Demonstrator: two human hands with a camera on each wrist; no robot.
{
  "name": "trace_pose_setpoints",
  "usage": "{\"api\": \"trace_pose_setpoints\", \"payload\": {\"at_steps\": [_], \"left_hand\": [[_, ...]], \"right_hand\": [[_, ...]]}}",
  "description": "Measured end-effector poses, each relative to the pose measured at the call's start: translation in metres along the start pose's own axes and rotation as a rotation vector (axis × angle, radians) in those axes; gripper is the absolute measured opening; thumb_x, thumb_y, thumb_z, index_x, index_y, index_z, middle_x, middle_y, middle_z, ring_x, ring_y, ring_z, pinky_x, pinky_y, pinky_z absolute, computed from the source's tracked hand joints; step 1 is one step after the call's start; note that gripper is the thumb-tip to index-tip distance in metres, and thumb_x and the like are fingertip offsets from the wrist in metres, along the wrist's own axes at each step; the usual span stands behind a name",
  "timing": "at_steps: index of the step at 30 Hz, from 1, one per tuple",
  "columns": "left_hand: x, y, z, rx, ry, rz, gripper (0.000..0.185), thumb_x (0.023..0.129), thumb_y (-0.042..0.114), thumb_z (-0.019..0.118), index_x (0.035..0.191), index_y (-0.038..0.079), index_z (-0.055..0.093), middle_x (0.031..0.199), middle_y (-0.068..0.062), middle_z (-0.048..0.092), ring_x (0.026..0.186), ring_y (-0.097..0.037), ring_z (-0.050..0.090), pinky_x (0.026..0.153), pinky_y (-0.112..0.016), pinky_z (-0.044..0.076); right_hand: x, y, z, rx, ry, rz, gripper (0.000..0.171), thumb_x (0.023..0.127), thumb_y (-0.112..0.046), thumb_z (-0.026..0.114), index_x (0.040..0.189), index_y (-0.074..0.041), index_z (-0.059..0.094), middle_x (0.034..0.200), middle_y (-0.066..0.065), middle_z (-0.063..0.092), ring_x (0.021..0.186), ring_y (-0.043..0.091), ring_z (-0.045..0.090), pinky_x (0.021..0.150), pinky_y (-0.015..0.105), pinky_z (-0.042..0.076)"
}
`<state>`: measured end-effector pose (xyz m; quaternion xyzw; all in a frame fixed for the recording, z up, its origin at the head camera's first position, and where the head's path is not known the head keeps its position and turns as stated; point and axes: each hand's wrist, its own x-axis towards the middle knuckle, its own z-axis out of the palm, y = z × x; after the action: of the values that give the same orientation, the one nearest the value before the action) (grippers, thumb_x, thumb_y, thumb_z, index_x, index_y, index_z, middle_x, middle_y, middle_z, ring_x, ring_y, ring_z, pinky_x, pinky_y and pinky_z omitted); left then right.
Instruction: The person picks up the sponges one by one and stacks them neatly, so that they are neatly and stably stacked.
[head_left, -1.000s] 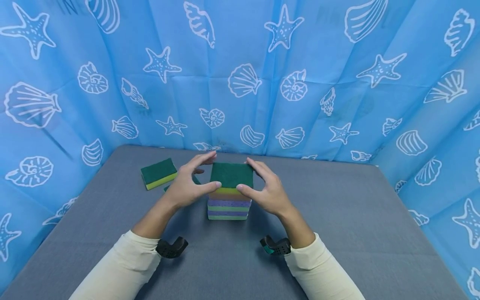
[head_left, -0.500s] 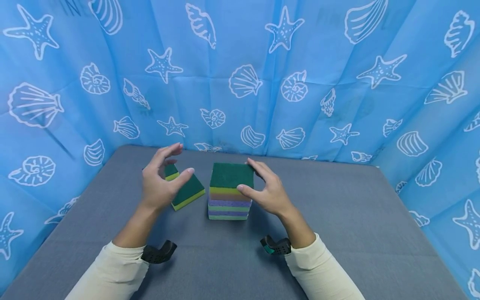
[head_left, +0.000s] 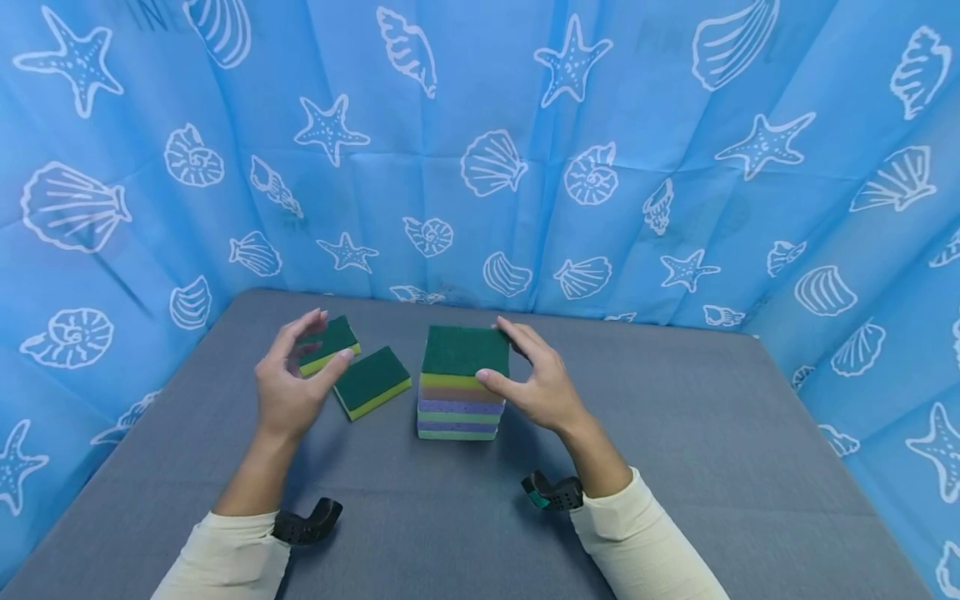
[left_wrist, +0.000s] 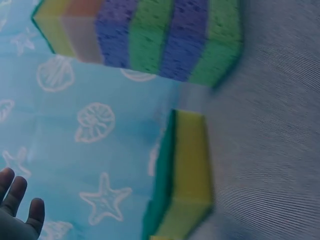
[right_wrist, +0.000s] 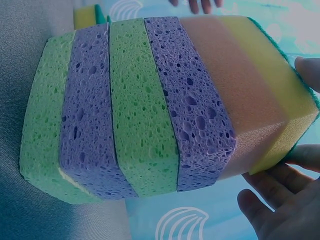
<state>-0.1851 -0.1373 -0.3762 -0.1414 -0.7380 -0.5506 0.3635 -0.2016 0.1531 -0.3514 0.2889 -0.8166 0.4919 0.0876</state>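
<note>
Sponge stack and two loose sponges on grey cloth-covered table [head_left: 675, 467].

Right hand [head_left: 536, 385]: thumb and fingers spread, touching the top of the stack of coloured rectangular foam sponges [head_left: 461, 385] at table centre. Left hand [head_left: 288, 385]: holds nothing, fingers loosely spread, nearest the two flat green-and-yellow scouring sponges [head_left: 372, 382], [head_left: 328, 343] just beyond its fingertips, left of the stack, long axes running diagonally.
</note>
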Motion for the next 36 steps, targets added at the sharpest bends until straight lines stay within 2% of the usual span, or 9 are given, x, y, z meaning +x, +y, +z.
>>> {"api": "trace_pose_setpoints", "payload": {"at_steps": [3, 6, 8, 14, 18, 25, 32, 36], "left_hand": [[-0.005, 0.002, 0.0, 0.053, -0.018, -0.037, 0.051, 0.075, -0.014, 0.07, 0.124, -0.017, 0.053, 0.118, -0.027, 0.057, 0.109, -0.036, 0.053, 0.087, -0.028, 0.044], [-0.009, -0.003, 0.001, 0.062, -0.024, -0.07, 0.051, 0.076, -0.013, 0.07, 0.124, -0.017, 0.053, 0.118, -0.027, 0.057, 0.108, -0.038, 0.052, 0.086, -0.024, 0.043], [-0.012, -0.006, 0.001, 0.057, -0.03, -0.098, 0.051, 0.077, -0.012, 0.07, 0.125, -0.016, 0.053, 0.119, -0.028, 0.056, 0.109, -0.038, 0.051, 0.085, -0.026, 0.042], [-0.018, -0.011, 0.0, 0.083, -0.089, -0.191, 0.052, 0.081, -0.008, 0.071, 0.129, -0.013, 0.052, 0.122, -0.028, 0.055, 0.113, -0.038, 0.051, 0.086, -0.047, 0.042], [-0.024, -0.027, -0.003, 0.084, -0.116, -0.221, 0.056, 0.081, -0.007, 0.071, 0.132, -0.011, 0.05, 0.126, -0.026, 0.055, 0.116, -0.038, 0.05, 0.087, -0.051, 0.04], [-0.033, -0.069, -0.008, 0.086, -0.152, -0.278, 0.061, 0.084, 0.003, 0.074, 0.139, -0.002, 0.048, 0.13, -0.02, 0.054, 0.119, -0.031, 0.048, 0.092, -0.054, 0.038], [-0.036, -0.08, -0.009, 0.127, -0.201, -0.293, 0.063, 0.085, 0.012, 0.075, 0.139, -0.003, 0.047, 0.131, -0.022, 0.053, 0.119, -0.034, 0.047, 0.091, -0.054, 0.039], [-0.036, -0.083, -0.009, 0.137, -0.232, -0.342, 0.066, 0.086, 0.016, 0.075, 0.141, -0.004, 0.044, 0.135, -0.022, 0.05, 0.123, -0.035, 0.044, 0.095, -0.054, 0.038]], "right_hand": [[-0.001, -0.001, 0.0, 0.002, 0.001, 0.004, 0.065, 0.084, -0.005, 0.07, 0.14, 0.012, 0.04, 0.131, 0.026, 0.049, 0.115, 0.035, 0.05, 0.099, 0.052, 0.039], [-0.001, -0.001, 0.001, 0.0, -0.001, 0.016, 0.065, 0.084, -0.004, 0.07, 0.14, 0.011, 0.04, 0.131, 0.026, 0.048, 0.115, 0.036, 0.05, 0.099, 0.051, 0.039], [-0.001, -0.001, 0.001, -0.002, -0.003, 0.021, 0.065, 0.084, -0.004, 0.07, 0.141, 0.011, 0.04, 0.132, 0.026, 0.048, 0.115, 0.036, 0.05, 0.099, 0.051, 0.039], [-0.001, 0.001, 0.003, -0.01, -0.003, 0.026, 0.065, 0.085, -0.005, 0.07, 0.141, 0.01, 0.04, 0.131, 0.025, 0.049, 0.114, 0.035, 0.05, 0.099, 0.051, 0.039], [-0.001, 0.0, 0.004, -0.009, -0.005, 0.022, 0.065, 0.084, -0.005, 0.07, 0.141, 0.01, 0.04, 0.131, 0.025, 0.049, 0.114, 0.035, 0.05, 0.098, 0.051, 0.04], [-0.001, 0.001, 0.004, -0.009, 0.0, 0.022, 0.065, 0.084, -0.005, 0.07, 0.14, 0.01, 0.041, 0.132, 0.025, 0.049, 0.114, 0.035, 0.05, 0.098, 0.053, 0.039], [0.0, 0.0, 0.003, -0.01, 0.001, 0.012, 0.065, 0.084, -0.003, 0.07, 0.14, 0.011, 0.041, 0.131, 0.026, 0.049, 0.113, 0.036, 0.05, 0.098, 0.052, 0.039], [0.0, -0.001, 0.002, -0.012, 0.002, 0.014, 0.065, 0.083, -0.003, 0.069, 0.14, 0.011, 0.041, 0.131, 0.027, 0.048, 0.114, 0.036, 0.05, 0.098, 0.052, 0.039]]}}
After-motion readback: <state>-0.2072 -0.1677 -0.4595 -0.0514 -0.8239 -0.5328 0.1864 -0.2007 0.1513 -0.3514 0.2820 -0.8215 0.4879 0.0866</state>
